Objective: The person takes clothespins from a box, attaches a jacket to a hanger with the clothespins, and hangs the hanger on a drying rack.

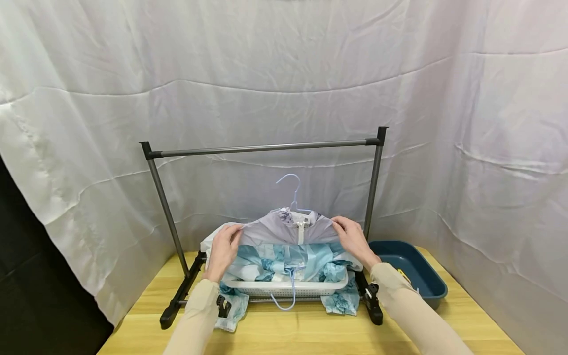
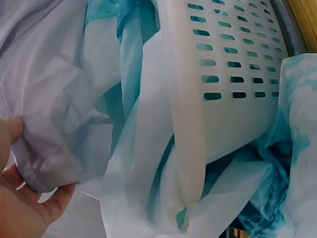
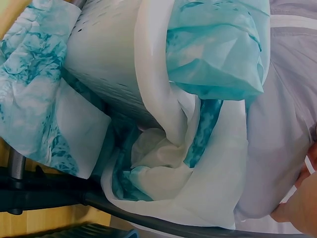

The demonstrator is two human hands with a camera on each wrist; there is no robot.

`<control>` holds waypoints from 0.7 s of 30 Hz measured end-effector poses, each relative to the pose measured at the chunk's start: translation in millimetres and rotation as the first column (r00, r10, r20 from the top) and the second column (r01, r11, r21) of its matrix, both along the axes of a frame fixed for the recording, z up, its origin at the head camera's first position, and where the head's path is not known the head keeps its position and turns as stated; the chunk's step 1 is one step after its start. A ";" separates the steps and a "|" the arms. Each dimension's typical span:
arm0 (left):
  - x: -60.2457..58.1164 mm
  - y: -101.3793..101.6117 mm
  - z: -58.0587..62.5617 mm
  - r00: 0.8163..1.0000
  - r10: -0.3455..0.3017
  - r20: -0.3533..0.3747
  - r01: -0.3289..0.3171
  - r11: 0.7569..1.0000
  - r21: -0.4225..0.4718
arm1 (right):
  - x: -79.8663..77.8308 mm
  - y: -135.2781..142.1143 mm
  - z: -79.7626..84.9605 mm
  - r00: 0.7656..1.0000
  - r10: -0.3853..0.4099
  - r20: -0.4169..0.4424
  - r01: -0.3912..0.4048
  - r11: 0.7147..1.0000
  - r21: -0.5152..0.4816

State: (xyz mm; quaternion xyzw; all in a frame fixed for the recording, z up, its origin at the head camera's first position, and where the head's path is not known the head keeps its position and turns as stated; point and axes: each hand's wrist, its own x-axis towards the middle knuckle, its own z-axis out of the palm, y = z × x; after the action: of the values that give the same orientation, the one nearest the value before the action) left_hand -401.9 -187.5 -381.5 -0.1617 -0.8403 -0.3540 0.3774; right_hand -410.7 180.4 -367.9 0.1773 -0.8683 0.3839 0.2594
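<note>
A pale lavender zip jacket (image 1: 266, 228) is on a light blue hanger (image 1: 296, 190), whose hook rises above its collar. My left hand (image 1: 224, 250) pinches the jacket at its left shoulder, fingers behind the fabric and thumb in front in the left wrist view. At the opposite shoulder, my right hand (image 1: 355, 240) pinches the cloth; only part of that hand shows in the right wrist view. Just below lies a teal and white tie-dyed garment (image 1: 284, 254), heaped over a white perforated basket (image 1: 288, 287). A second blue hanger (image 1: 293, 296) hooks out over the basket's front.
A metal garment rack (image 1: 262, 148) with black feet stands around the basket on the wooden table (image 1: 288, 335). Teal sleeves (image 1: 341, 298) spill beside the basket. At the right sits a dark blue tub (image 1: 417, 266) with something yellow inside. Pale curtains (image 1: 284, 59) hang behind.
</note>
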 end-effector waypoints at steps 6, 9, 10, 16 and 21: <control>0.2 4.9 0.6 1.000 0.011 -0.020 -0.011 1.000 0.001 | 1.2 0.7 0.2 1.000 -0.005 0.008 0.005 1.000 -0.003; 0.6 6.6 0.0 1.000 0.023 -0.017 -0.023 0.999 -0.031 | 0.3 0.5 0.2 1.000 -0.013 0.002 0.013 1.000 -0.003; 0.9 7.1 -0.2 1.000 0.026 -0.014 -0.027 0.999 -0.040 | 0.0 0.5 0.1 1.000 -0.014 0.000 0.014 1.000 -0.002; 3.2 9.2 -0.5 0.999 0.032 0.027 -0.031 0.999 -0.010 | 1.8 1.2 1.0 1.000 0.000 0.028 0.000 1.000 -0.002; 3.5 10.2 2.0 0.999 0.029 0.021 -0.030 1.000 0.006 | 5.6 4.6 3.7 0.998 0.012 0.065 -0.011 1.000 -0.023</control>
State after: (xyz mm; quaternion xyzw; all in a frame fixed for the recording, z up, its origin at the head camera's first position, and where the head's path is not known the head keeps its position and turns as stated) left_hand -398.4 -177.3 -379.5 -0.1443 -0.8454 -0.3528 0.3742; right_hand -405.1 185.0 -364.2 0.1668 -0.8708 0.4008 0.2308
